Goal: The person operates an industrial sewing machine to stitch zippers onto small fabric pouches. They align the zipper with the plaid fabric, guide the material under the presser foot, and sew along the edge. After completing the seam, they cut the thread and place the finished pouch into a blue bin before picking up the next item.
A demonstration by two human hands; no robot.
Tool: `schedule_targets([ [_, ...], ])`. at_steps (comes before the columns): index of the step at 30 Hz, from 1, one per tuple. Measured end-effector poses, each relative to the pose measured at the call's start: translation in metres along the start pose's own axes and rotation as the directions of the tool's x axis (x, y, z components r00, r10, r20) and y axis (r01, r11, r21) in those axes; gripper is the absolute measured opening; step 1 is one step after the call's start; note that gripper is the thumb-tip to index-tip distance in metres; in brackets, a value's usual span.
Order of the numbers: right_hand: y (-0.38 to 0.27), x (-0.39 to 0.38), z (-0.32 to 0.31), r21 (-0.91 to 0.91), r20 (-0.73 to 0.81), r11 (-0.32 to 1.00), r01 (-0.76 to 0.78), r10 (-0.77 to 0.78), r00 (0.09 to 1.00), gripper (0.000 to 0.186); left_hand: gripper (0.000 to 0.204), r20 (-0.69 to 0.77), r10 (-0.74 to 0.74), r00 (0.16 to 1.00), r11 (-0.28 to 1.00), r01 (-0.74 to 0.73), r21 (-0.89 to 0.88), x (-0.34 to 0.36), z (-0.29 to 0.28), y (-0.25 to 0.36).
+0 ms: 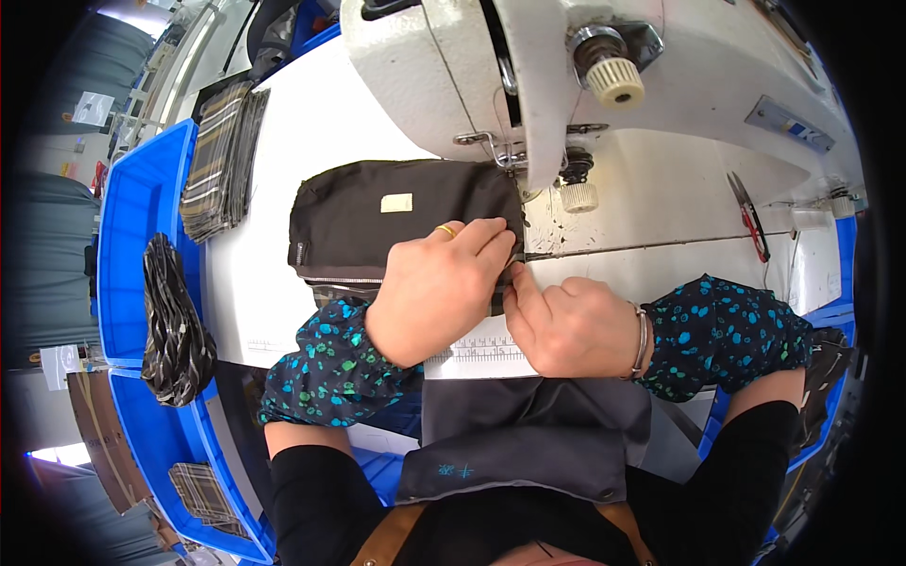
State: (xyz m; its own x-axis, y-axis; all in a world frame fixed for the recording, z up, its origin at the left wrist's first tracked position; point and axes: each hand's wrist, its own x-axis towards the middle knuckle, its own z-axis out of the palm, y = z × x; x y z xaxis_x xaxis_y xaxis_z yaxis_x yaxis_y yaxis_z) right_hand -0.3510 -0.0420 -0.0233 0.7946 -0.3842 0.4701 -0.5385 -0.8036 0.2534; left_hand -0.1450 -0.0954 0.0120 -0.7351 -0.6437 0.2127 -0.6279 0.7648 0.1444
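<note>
Judging by its creases, we take the pouch [344, 226] to be light and soft, perhaps a little slippery, unlikely to break but quick to rumple; we would hold it flat near its right edge; it is dark brown and roughly oblong, with a pale label [396, 203] and a zip [344, 280] along its near side; it lies on the white table [311, 113], its right end at the machine [415, 75]; our left hand [434, 283] rests palm-down on it, loosely open, gripping nothing; our right hand [576, 325] curls at its near right corner, whether pinching cloth we cannot tell.
</note>
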Motion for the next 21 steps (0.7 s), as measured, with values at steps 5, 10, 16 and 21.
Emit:
schedule_targets([
  [5,0.000,0.001,0.001,-0.016,-0.005,1.000,-0.002,0.001,1.000,0.031,0.031,-0.004,-0.146,0.989,0.989,0.146,0.013,0.007,0.004,0.012],
  [10,0.000,0.000,0.004,-0.018,-0.036,1.000,-0.007,0.006,0.999,0.030,0.018,-0.206,-0.087,0.975,0.990,0.061,-0.128,0.012,0.004,-0.003],
  [16,-0.003,-0.004,0.007,0.022,-0.058,1.000,-0.019,0.020,0.998,0.029,0.019,-0.001,-0.289,0.957,0.895,0.270,-0.354,0.019,-0.012,-0.024],
  [21,-0.005,-0.003,0.010,0.037,-0.071,0.999,-0.024,0.026,0.997,0.032,0.022,0.054,-0.238,0.970,0.844,0.234,-0.482,0.019,-0.008,-0.026],
])
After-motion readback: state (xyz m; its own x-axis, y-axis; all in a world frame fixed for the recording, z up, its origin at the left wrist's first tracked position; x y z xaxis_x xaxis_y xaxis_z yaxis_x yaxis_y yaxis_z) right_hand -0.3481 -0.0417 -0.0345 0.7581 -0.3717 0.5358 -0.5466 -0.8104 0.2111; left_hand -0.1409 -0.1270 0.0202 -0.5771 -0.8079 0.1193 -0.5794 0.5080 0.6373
